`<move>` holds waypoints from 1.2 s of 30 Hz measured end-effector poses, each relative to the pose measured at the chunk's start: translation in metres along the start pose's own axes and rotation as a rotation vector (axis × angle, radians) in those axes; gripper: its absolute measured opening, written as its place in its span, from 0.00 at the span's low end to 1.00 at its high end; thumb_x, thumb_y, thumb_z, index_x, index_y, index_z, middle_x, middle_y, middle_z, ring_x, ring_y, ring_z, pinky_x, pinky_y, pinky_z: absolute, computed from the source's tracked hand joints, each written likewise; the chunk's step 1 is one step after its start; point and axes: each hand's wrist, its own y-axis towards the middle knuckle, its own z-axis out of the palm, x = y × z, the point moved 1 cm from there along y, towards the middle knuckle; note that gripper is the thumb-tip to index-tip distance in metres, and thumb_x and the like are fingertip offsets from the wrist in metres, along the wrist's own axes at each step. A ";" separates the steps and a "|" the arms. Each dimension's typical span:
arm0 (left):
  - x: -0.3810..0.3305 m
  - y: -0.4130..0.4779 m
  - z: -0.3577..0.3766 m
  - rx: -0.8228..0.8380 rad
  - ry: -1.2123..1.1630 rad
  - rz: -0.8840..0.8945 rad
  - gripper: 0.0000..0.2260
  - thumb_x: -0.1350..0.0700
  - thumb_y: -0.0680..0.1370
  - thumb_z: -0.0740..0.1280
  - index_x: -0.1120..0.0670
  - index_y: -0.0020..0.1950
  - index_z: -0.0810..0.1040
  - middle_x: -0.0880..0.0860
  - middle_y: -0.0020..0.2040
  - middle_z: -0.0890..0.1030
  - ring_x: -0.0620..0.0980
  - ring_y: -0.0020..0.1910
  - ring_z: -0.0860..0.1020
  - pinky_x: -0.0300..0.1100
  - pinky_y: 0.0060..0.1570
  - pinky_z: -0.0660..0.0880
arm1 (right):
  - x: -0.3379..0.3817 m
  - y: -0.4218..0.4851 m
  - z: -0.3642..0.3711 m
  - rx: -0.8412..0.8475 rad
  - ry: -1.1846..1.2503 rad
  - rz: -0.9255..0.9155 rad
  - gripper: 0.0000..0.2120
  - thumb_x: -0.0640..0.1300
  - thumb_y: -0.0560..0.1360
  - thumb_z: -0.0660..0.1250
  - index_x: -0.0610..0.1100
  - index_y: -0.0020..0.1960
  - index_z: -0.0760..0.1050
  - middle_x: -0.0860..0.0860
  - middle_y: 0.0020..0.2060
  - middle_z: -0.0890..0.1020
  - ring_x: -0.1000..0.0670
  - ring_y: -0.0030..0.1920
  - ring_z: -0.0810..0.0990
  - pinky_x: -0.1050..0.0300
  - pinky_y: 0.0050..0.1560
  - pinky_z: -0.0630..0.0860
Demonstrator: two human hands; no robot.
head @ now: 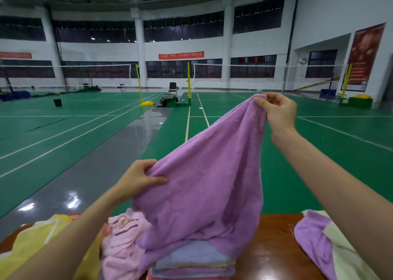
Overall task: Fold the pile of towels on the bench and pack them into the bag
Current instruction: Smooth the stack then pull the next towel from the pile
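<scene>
A purple towel (204, 184) hangs in the air above the wooden bench (270, 250). My right hand (278, 111) pinches one corner of it, raised high. Lower down, my left hand (138, 178) grips another part of its edge. The towel's bottom drapes over a stack of folded towels (191, 262) on the bench. Left of the stack lies a crumpled pink towel (123, 243), with yellow cloth (38, 235) beyond it. On the right end of the bench lie another purple towel (312, 239) and a pale green one (344, 250). No bag is visible.
Beyond the bench spreads a green badminton court floor with a wet grey strip (119, 150). Yellow net posts (139, 84), a chair (172, 87) and a dark bag (169, 100) on the floor stand far off.
</scene>
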 end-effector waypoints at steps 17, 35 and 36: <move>-0.054 0.038 -0.098 -0.206 -0.784 -0.277 0.11 0.51 0.71 0.69 0.54 0.51 0.77 0.51 0.44 0.79 0.46 0.41 0.77 0.41 0.46 0.75 | 0.007 0.038 -0.025 0.031 -0.387 0.063 0.16 0.40 0.69 0.73 0.36 0.54 0.79 0.46 0.46 0.80 0.48 0.46 0.76 0.54 0.53 0.74; -0.169 0.093 -0.149 -0.715 -0.348 0.025 0.11 0.55 0.78 0.65 0.58 0.58 0.76 0.52 0.49 0.76 0.48 0.50 0.74 0.42 0.50 0.73 | 0.082 0.073 -0.030 -0.034 -0.201 0.006 0.15 0.48 0.78 0.62 0.35 0.47 0.75 0.49 0.32 0.69 0.50 0.36 0.68 0.54 0.44 0.70; -0.163 0.096 -0.145 -0.724 -0.315 -0.017 0.08 0.56 0.79 0.64 0.59 0.52 0.77 0.53 0.46 0.76 0.50 0.49 0.73 0.43 0.50 0.72 | 0.076 0.074 -0.028 -0.028 -0.171 0.082 0.13 0.48 0.78 0.63 0.36 0.47 0.75 0.48 0.33 0.70 0.49 0.38 0.70 0.54 0.47 0.71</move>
